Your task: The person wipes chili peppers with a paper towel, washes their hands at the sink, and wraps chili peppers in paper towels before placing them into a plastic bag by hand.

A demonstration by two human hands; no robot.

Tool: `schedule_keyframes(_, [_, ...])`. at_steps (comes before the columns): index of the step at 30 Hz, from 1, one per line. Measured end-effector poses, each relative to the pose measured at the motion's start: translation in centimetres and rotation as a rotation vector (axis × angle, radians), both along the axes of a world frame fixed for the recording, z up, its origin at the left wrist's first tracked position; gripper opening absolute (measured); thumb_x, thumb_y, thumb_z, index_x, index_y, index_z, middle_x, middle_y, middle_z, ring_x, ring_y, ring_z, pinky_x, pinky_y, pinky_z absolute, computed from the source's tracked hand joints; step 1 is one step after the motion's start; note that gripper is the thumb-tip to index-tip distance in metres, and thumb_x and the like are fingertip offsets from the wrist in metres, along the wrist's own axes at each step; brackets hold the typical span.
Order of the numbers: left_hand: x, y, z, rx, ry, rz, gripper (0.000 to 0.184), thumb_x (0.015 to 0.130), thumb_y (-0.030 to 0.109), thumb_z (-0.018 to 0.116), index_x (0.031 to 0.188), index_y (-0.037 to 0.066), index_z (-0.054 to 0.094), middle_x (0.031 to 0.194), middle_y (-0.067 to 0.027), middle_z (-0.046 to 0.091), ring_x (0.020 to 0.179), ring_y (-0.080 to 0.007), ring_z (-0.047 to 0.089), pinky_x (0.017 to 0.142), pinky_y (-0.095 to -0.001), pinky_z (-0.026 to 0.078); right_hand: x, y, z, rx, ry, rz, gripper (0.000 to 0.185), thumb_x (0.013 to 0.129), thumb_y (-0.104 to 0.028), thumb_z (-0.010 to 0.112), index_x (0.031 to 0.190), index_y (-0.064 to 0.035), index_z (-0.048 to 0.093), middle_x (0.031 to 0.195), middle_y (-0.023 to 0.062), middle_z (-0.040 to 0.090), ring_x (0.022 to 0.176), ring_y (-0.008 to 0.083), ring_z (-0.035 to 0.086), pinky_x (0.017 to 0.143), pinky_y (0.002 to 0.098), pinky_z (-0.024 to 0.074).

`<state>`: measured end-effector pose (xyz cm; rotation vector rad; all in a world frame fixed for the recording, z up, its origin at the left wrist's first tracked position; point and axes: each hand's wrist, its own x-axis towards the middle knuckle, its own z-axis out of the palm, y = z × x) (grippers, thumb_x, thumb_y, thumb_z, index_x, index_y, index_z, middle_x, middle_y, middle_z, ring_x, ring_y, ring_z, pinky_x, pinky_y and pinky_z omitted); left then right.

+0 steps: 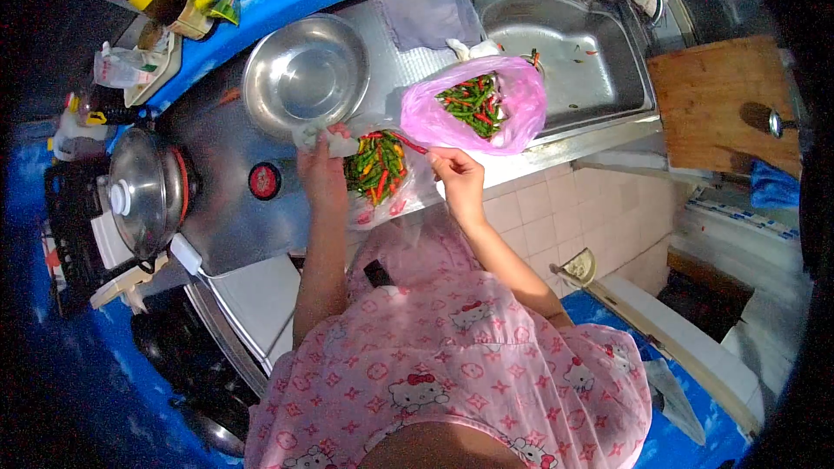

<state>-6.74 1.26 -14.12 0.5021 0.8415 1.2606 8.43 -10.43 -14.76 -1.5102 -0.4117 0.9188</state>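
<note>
My right hand [459, 175] pinches one end of a long red chili pepper [412, 144] above the counter. My left hand [323, 172] is closed on the gathered rim of a clear plastic bag [408, 195]. Inside that bag lie green, red and yellowish chili peppers [375, 167]. A pink plastic bag [426, 113] stands just beyond my right hand, its mouth spread around more green and red chili peppers [473, 106]. Farther back on the left, a wide steel basin [308, 74] sits close to my left hand.
A steel sink [565, 61] is at the back right, with a grey cloth [430, 17] beside it. On the left are a lidded pan [139, 195] and a round red-and-black object [265, 181]. Bottles and packets line the back ledge. A wooden board [721, 108] is far right.
</note>
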Motion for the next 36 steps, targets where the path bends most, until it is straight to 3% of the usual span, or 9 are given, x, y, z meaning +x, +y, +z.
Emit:
schedule_keyframes(6, [-3.0, 1.2, -0.4, 0.026, -0.109, -0.028, 0.028, 0.089, 0.014, 0.047, 0.112, -0.001, 0.042, 0.104, -0.0148, 0.053, 0.096, -0.0259, 0.052, 0.088, -0.0433, 0.042, -3.1, 1.1, -1.1, -0.004, -0.507, 0.189, 0.025, 0.071, -0.01, 0.067, 0.095, -0.002, 0.061, 0.086, 0.0087, 0.055, 0.071, 0.0151, 0.051, 0.065, 0.0263, 0.0432])
schedule_keyframes(9, [-2.9, 0.8, 0.4, -0.056, -0.129, -0.104, 0.034, 0.089, 0.018, 0.047, 0.117, 0.0, 0.04, 0.109, -0.0167, 0.05, 0.101, -0.0275, 0.05, 0.09, -0.0455, 0.04, 1.2, 1.4, -4.3, -0.016, -0.72, -0.068, 0.017, 0.076, -0.008, 0.057, 0.092, -0.0023, 0.057, 0.085, 0.0119, 0.051, 0.081, 0.0251, 0.05, 0.073, 0.0334, 0.04])
schedule_keyframes(13, [-2.5, 0.3, -1.0, -0.225, -0.141, -0.255, 0.038, 0.089, 0.018, 0.046, 0.122, 0.002, 0.036, 0.117, -0.0179, 0.046, 0.107, -0.0295, 0.047, 0.092, -0.0472, 0.039, 9.5, 2.0, -5.8, -0.32, -1.236, -0.205, 0.021, 0.07, -0.016, 0.065, 0.086, -0.0039, 0.059, 0.083, 0.0146, 0.055, 0.082, 0.0318, 0.051, 0.072, 0.042, 0.039])
schedule_keyframes(17, [-0.3, -0.9, -0.2, -0.098, -0.045, -0.463, 0.045, 0.09, 0.022, 0.042, 0.126, -0.002, 0.029, 0.125, -0.0222, 0.04, 0.114, -0.0398, 0.04, 0.096, -0.0528, 0.032, 13.1, 1.6, -10.9, -0.604, -1.101, 0.077, 0.02, 0.066, -0.024, 0.07, 0.074, -0.006, 0.066, 0.068, 0.0157, 0.059, 0.071, 0.032, 0.055, 0.065, 0.0441, 0.0401])
schedule_keyframes(20, [1.6, -0.9, 0.6, -0.157, 0.05, -0.491, 0.043, 0.089, 0.018, 0.043, 0.125, -0.002, 0.03, 0.124, -0.0225, 0.04, 0.113, -0.04, 0.041, 0.097, -0.0496, 0.032, 12.0, 1.2, -6.8, -0.626, -1.082, 0.077, 0.019, 0.065, -0.024, 0.07, 0.074, -0.0071, 0.067, 0.068, 0.015, 0.06, 0.068, 0.0315, 0.056, 0.065, 0.0438, 0.0409])
schedule_keyframes(26, [5.1, -1.7, 0.0, 0.121, 0.272, -0.657, 0.032, 0.09, 0.014, 0.039, 0.117, -0.002, 0.039, 0.115, -0.019, 0.049, 0.103, -0.031, 0.051, 0.087, -0.0421, 0.042, 11.8, 0.3, -4.9, -0.369, -0.787, 0.02, 0.027, 0.065, -0.014, 0.07, 0.09, -0.0062, 0.064, 0.079, 0.0158, 0.062, 0.075, 0.0298, 0.059, 0.069, 0.0372, 0.0455])
schedule_keyframes(28, [6.6, -1.9, 0.3, -0.105, 0.046, -0.575, 0.031, 0.09, 0.013, 0.038, 0.117, -0.001, 0.039, 0.109, -0.0156, 0.052, 0.096, -0.0268, 0.054, 0.083, -0.0392, 0.044, 12.3, 1.0, -6.5, -0.36, -0.851, -0.008, 0.027, 0.065, -0.015, 0.07, 0.088, -0.0047, 0.063, 0.08, 0.0159, 0.062, 0.076, 0.0291, 0.06, 0.068, 0.0376, 0.0461])
schedule_keyframes(32, [8.1, -2.3, 0.1, -0.055, 0.066, -0.568, 0.031, 0.09, 0.015, 0.039, 0.117, 0.0, 0.039, 0.111, -0.0149, 0.051, 0.098, -0.0253, 0.053, 0.084, -0.0394, 0.043, 12.8, 2.2, -7.5, -0.452, -0.775, 0.264, 0.026, 0.065, -0.018, 0.07, 0.085, -0.003, 0.062, 0.075, 0.0158, 0.062, 0.071, 0.0309, 0.061, 0.065, 0.0402, 0.0468])
schedule_keyframes(36, [9.4, -2.0, 0.8, -0.113, 0.066, -0.535, 0.032, 0.09, 0.017, 0.041, 0.118, 0.002, 0.038, 0.111, -0.0137, 0.05, 0.099, -0.0222, 0.053, 0.083, -0.0367, 0.043, 13.0, 2.0, -7.5, -0.534, -0.815, 0.269, 0.021, 0.068, -0.017, 0.068, 0.084, -0.006, 0.063, 0.074, 0.016, 0.062, 0.07, 0.0316, 0.061, 0.064, 0.0406, 0.0465])
